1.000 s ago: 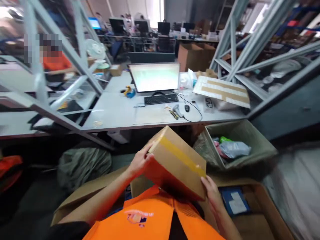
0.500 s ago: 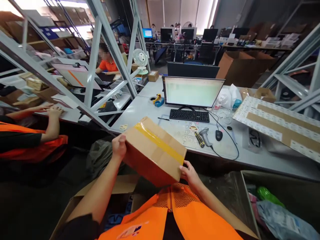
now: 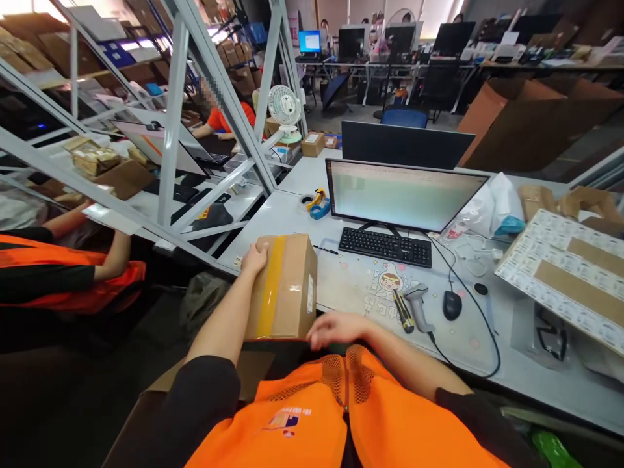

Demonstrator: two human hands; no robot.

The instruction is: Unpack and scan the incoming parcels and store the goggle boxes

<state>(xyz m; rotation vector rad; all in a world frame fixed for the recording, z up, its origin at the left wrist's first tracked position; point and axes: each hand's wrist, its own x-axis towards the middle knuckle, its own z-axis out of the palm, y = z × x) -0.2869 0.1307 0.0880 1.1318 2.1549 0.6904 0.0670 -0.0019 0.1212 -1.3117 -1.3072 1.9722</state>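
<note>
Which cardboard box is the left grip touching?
The yellow-taped box: the left grip is on its far left corner. The small box near the fan and the tall cartons back right stand farther off, untouched.

I can see the left hand (image 3: 255, 258) gripping the far left edge of a cardboard box (image 3: 292, 286), with yellow tape (image 3: 271, 286) across its top and a white label (image 3: 310, 294) on its right side. The box sits at the front edge of the desk (image 3: 487, 351); I can't tell how much of it the desk bears. The right hand (image 3: 336, 328), fingers loosely bent, is just beside the near right corner, and I can't make out whether it touches. Beyond, I have the keyboard (image 3: 385, 247) below a lit monitor (image 3: 404, 195), with a scanner (image 3: 418, 307) and mouse (image 3: 452, 305) nearer.
</note>
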